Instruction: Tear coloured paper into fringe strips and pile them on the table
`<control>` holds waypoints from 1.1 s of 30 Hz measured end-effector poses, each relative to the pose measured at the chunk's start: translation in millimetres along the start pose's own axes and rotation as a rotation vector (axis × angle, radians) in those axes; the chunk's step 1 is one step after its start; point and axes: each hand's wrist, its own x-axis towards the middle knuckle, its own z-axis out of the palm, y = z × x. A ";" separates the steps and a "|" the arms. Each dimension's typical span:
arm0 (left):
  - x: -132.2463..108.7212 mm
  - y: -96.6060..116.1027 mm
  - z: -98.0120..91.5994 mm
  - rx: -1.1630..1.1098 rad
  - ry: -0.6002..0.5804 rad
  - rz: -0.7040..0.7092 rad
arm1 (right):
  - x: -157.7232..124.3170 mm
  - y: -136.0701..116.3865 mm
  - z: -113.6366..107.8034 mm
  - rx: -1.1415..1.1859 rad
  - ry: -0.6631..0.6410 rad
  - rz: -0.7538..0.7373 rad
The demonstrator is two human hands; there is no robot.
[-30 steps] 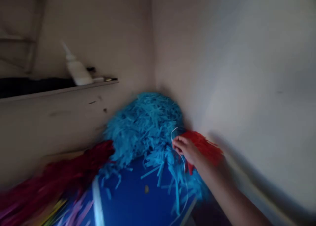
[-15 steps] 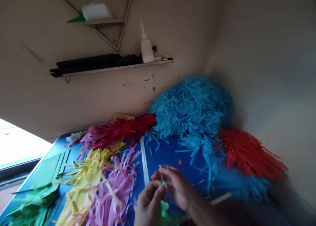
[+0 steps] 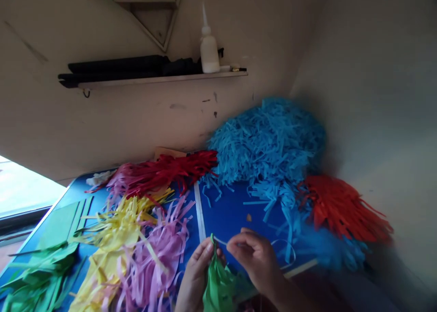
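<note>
At the front of the blue table, my left hand (image 3: 200, 269) is closed round the narrow top of a green paper tassel (image 3: 220, 287), whose fringe hangs down below the fingers. A thin white string (image 3: 220, 241) runs from the tassel's looped tip to my right hand (image 3: 254, 262), which pinches it between thumb and fingertips. Close to the left hand lies a pile of pink-purple paper fringe (image 3: 153, 253). Loose white string (image 3: 290, 250) curls on the table just past the right hand.
Blue fringe (image 3: 269, 139) is heaped at the back, with red-orange fringe (image 3: 344, 207) to its right. Yellow fringe (image 3: 118, 239), dark red fringe (image 3: 170, 171) and green paper (image 3: 61, 221) cover the left side. A wall shelf (image 3: 164, 79) holds a white bottle (image 3: 209, 52).
My right hand has moved right, away from the left, drawing the string out sideways. The green tassel now shows more fully below the left hand. The view has tilted slightly downward.
</note>
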 end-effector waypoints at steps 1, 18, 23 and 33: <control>0.4 -0.7 0.4 0.005 -0.008 0.013 | -1.7 0.6 1.2 -0.017 -0.002 0.001; 7.5 -9.1 -8.1 0.060 -0.019 0.065 | 1.9 2.0 3.6 -0.117 0.034 -0.032; 0.4 -5.3 -3.3 0.067 -0.021 0.054 | 2.1 0.0 1.6 -0.119 0.037 -0.020; -12.6 -12.9 -3.2 0.192 -0.059 0.337 | -7.0 3.6 -0.6 -0.121 -0.119 -0.003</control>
